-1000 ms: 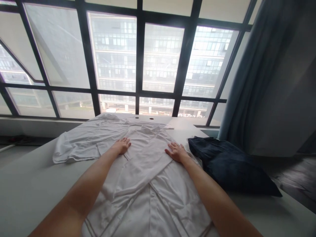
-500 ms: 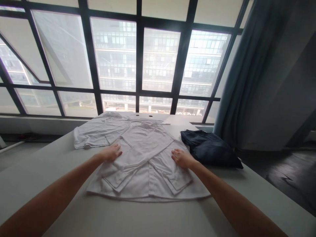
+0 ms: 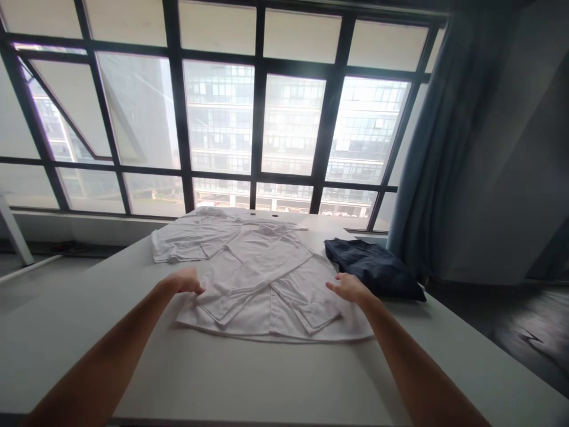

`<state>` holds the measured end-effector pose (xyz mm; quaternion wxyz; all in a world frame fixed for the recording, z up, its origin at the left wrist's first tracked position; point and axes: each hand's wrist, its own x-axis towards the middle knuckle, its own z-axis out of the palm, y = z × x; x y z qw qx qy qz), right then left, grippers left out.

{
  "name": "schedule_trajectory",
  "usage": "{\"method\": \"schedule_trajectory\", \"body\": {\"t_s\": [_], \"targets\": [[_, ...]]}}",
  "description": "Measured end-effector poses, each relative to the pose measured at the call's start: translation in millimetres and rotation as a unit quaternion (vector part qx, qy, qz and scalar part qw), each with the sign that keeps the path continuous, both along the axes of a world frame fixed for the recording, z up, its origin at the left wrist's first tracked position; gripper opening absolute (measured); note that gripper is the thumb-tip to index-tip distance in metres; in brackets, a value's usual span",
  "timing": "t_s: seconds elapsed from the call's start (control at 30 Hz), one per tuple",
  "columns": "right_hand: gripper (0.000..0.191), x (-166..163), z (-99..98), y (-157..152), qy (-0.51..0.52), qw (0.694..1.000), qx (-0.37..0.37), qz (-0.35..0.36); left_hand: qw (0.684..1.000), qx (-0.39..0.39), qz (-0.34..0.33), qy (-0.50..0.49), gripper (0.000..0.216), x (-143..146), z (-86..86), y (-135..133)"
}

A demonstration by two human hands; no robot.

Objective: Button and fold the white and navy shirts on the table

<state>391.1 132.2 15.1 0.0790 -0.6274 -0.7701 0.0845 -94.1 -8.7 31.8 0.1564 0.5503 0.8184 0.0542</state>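
A white long-sleeved button-up shirt (image 3: 267,261) lies spread on the white table (image 3: 249,379), its sleeves folded across the front and its hem towards me. My left hand (image 3: 189,281) is at the shirt's left side edge, fingers pointing down and inward; its fingertips are partly hidden, and I see nothing held in it. At the right side edge, my right hand (image 3: 349,287) has its thumb and fingers apart, with nothing in them. Whether either hand touches the cloth is hard to tell.
Another white garment (image 3: 178,240) lies loosely behind the shirt on the left. A dark navy folded garment (image 3: 376,270) sits to the right, close to my right hand. Large black-framed windows (image 3: 222,118) stand behind the table, with a grey-blue curtain (image 3: 422,178) at the right.
Both hands have moved off the shirt's front outward to its side edges; before, they lay flat on the cloth. The view has tilted up slightly. The shirt keeps its folded-sleeve shape.
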Motion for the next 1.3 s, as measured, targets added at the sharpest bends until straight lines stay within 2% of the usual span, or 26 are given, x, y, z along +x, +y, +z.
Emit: {"method": "schedule_trajectory", "body": {"t_s": [0.1, 0.23, 0.33, 0.43, 0.5, 0.6, 0.67, 0.73, 0.83, 0.93, 1.07, 1.17, 1.3], "targets": [[0.058, -6.9, -7.2, 0.5, -0.019, 0.999, -0.003, -0.026, 0.999, -0.025, 0.015, 0.013, 0.035, 2.0, 0.5, -2.1], [0.065, -12.3, -11.6, -2.1, -0.029, 0.998, 0.007, -0.054, 0.998, -0.033, -0.001, 0.043, 0.036, 12.3, 3.3, -3.3], [0.072, -9.3, -9.0, -3.4, 0.024, 0.999, -0.004, -0.048, 1.000, -0.017, 0.019, -0.014, 0.026, 20.5, 7.4, -4.7], [0.066, -3.3, -4.7, -2.7, 0.077, 0.997, -0.011, -0.012, 0.994, 0.035, 0.042, -0.099, 0.014, 24.9, 14.3, -6.5], [0.054, -0.1, -2.3, -1.9, 0.098, 0.995, -0.012, 0.010, 0.990, 0.100, 0.031, -0.096, 0.018, 27.6, 20.4, -7.8], [0.042, 1.3, 0.8, -2.5, 0.104, 0.994, -0.027, 0.018, 0.979, 0.189, -0.029, -0.070, 0.023, 39.9, 29.2, -9.8], [0.041, 0.3, 2.9, -4.5, 0.108, 0.993, -0.027, 0.024, 0.969, 0.216, -0.085, -0.085, 0.025, 57.9, 31.2, -11.4], [0.041, -1.4, 4.8, -7.3, 0.121, 0.992, -0.014, 0.041, 0.958, 0.223, -0.141, -0.116, 0.027, 82.4, 27.4, -12.5], [0.041, -3.9, 6.9, -11.2, 0.140, 0.988, 0.006, 0.070, 0.944, 0.204, -0.211, -0.154, 0.027, 120.4, 10.9, -11.0], [0.043, -6.0, 8.3, -13.2, 0.156, 0.984, 0.019, 0.086, 0.935, 0.191, -0.238, -0.181, 0.025, 144.9, -10.3, -5.0], [0.043, -9.7, 11.0, -15.1, 0.194, 0.975, 0.031, 0.099, 0.926, 0.199, -0.232, -0.220, 0.024, 152.2, -26.9, 4.0], [0.042, -13.3, 14.4, -18.8, 0.209, 0.971, 0.029, 0.115, 0.918, 0.209, -0.224, -0.253, 0.023, 149.0, -28.7, 7.3], [0.043, -17.8, 19.3, -25.6, 0.233, 0.965, 0.017, 0.117, 0.917, 0.185, -0.220, -0.276, 0.028, 145.4, -30.6, 8.1]]}}
